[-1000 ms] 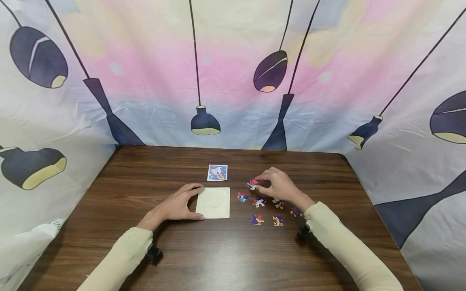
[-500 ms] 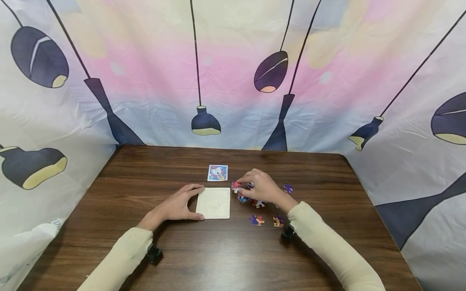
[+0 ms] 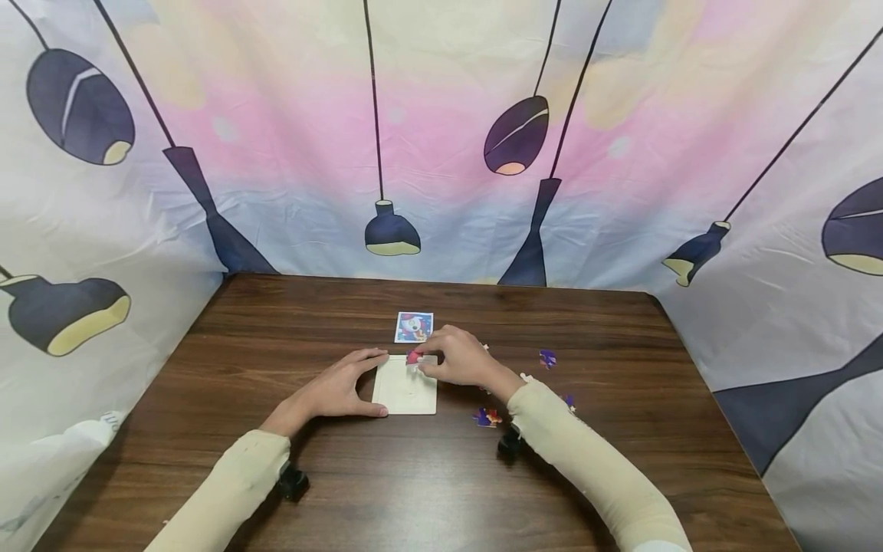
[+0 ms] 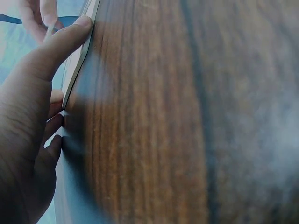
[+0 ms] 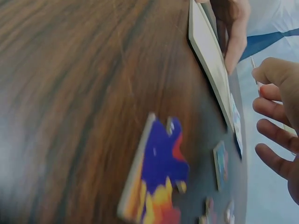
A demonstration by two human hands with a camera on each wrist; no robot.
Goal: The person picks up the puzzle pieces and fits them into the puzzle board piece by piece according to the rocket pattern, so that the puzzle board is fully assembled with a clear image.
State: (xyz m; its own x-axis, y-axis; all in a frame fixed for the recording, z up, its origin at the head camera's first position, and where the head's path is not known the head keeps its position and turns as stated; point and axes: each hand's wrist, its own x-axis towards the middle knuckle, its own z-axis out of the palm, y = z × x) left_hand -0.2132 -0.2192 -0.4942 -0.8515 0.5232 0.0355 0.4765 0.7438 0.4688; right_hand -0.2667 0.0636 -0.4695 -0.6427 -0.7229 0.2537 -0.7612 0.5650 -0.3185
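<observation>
A cream square puzzle tray [image 3: 400, 395] lies on the table. My left hand [image 3: 338, 389] holds it by its left side, thumb at the near corner and index finger at the far one. In the left wrist view that thumb lies on the edge of the tray [image 4: 74, 70]. Over the tray's upper right part, my right hand [image 3: 462, 359] pinches a jigsaw piece [image 3: 413, 358] with some red on it between thumb and index finger. The right wrist view shows this piece only as a thin edge, above the tray [image 5: 212, 60].
A small picture card [image 3: 414, 327] lies just beyond the tray. To the right are loose jigsaw pieces: a purple and orange one [image 3: 487, 417], a purple one [image 3: 548, 359] and another [image 3: 569, 402] beside the right sleeve. The right hand and forearm hide others. A printed cloth [image 3: 297, 153] hangs behind the table.
My right hand has carried the jigsaw piece leftward from among the loose pieces to over the tray. The left hand stays on the tray.
</observation>
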